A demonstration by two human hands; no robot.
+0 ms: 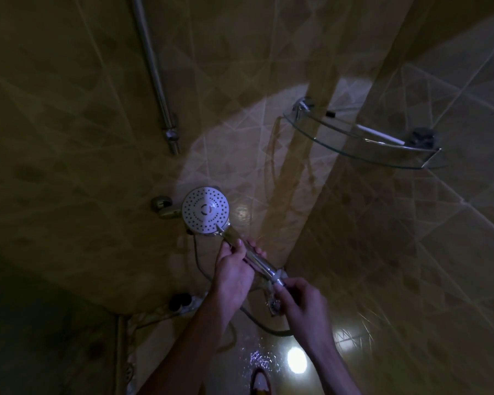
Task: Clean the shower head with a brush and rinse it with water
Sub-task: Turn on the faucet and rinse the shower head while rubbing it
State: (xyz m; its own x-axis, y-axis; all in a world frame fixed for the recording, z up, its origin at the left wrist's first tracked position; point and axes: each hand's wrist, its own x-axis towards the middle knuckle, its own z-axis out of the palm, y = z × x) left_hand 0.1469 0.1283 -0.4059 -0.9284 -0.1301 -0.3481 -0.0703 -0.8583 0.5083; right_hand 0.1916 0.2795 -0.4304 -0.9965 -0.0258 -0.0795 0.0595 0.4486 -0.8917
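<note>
A round shower head (205,210) with a white perforated face points up toward me in the dim, tiled shower corner. My left hand (234,269) grips its chrome handle (254,259) just below the head. Lower down, my right hand (303,306) pinches the bottom end of the handle, where the hose (264,327) joins it. The hose loops down behind my forearms. A white brush or toothbrush (380,134) lies on the glass corner shelf (362,155) at the upper right.
A vertical chrome rail (154,72) runs down the wall at the upper left. Chrome tap fittings (163,209) sit left of the shower head. A floor drain (274,305) and a wet, shiny floor lie below. A dark round object (179,300) sits on the ledge.
</note>
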